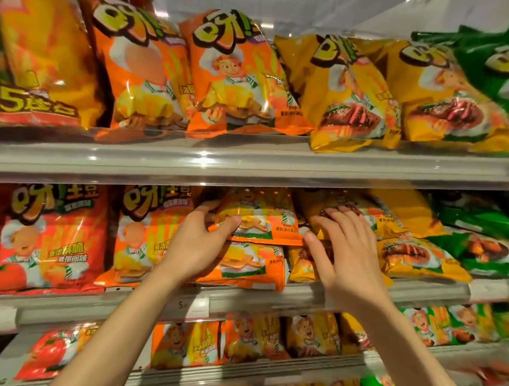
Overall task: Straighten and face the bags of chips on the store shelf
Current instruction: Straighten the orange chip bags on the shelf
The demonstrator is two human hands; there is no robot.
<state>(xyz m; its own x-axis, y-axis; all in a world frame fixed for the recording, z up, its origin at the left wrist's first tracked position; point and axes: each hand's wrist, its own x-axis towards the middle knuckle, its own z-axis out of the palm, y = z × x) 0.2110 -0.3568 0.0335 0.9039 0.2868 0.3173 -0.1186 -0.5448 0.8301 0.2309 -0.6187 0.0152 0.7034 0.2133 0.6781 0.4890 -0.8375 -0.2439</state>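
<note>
Chip bags fill three visible shelf levels, fronts mostly facing out. Top shelf (249, 160): a big multipack (46, 55) at far left, then two orange bags, two yellow bags, green bags at far right, all leaning back. Middle shelf (272, 298) carries a red bag (53, 239) and an upright orange bag (140, 234) on the left, a stack of two orange bags in the centre, yellow bags (414, 252) to the right of them, green bags (478, 246) at far right lying tilted. Bottom shelf holds smaller bags, red to orange to yellow; blurred. Both forearms come up from the lower edge, bare, angled inward toward the centre stack. Left hand (198, 243) grips the upper orange bag (261, 219) at its lower left corner: thumb on the front face, fingers curled round behind the left edge. That bag sits tilted on top of the lower orange bag (244, 265), which rests on the middle shelf at its front lip. Right hand (350, 252), back toward the camera, fingers spread and nearly straight, lies against the yellow bag (316, 221) just right of the stack, fingertips (334, 211) on its upper face, thumb down beside the orange stack's right edge; nothing held. A price tag (196, 305) marked 5 hangs on the shelf rail between the two wrists.
</note>
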